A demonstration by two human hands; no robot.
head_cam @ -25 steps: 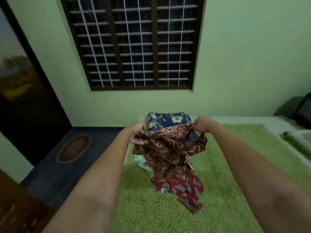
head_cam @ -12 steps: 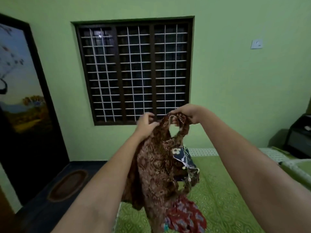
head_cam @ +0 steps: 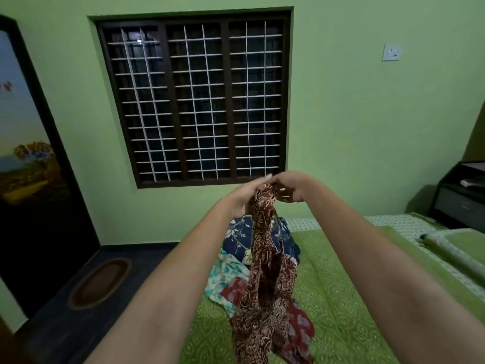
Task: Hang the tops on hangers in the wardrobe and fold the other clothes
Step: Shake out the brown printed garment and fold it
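Brown top (head_cam: 265,271) | hangs vert. | L hand (head_cam: 245,197) + R hand (head_cam: 290,187) grip upper end

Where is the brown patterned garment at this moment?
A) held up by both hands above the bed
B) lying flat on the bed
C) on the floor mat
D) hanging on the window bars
A: the left hand and right hand hold the brown patterned garment by its top, and it hangs down over the green bed.

Home bedroom: bed (head_cam: 341,298) w/ green cover, barred window (head_cam: 195,101), door (head_cam: 31,166).
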